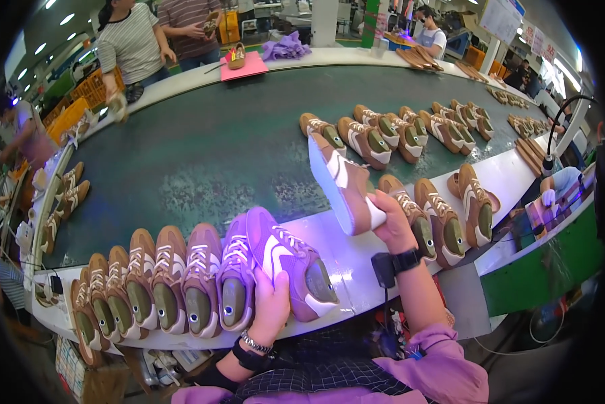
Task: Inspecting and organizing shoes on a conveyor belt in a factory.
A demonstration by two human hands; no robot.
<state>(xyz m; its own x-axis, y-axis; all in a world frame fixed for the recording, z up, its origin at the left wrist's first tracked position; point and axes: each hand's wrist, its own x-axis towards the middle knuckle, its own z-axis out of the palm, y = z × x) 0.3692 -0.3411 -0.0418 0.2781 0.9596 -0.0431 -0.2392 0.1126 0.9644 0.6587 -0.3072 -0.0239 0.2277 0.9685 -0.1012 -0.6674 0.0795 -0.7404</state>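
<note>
Head view: just off centre toward 2 o'clock, a tilted shoe [343,185], its heel clasped by the right hand [391,225]. At 6 o'clock, the left hand [271,308] touches a second shoe [285,259], closure indeterminable; a shoe row [169,283] lines the surface [353,262] toward 8 o'clock.

This place was a shoe factory hall. Many brown sneakers [361,140] of one kind stood in rows on a long green conveyor belt [194,155] and on the white ledge [334,249] along it. Several workers [132,50] were around the belt, orange crates [99,87] stood nearby, and ceiling lamps [67,19] were lit above.
</note>
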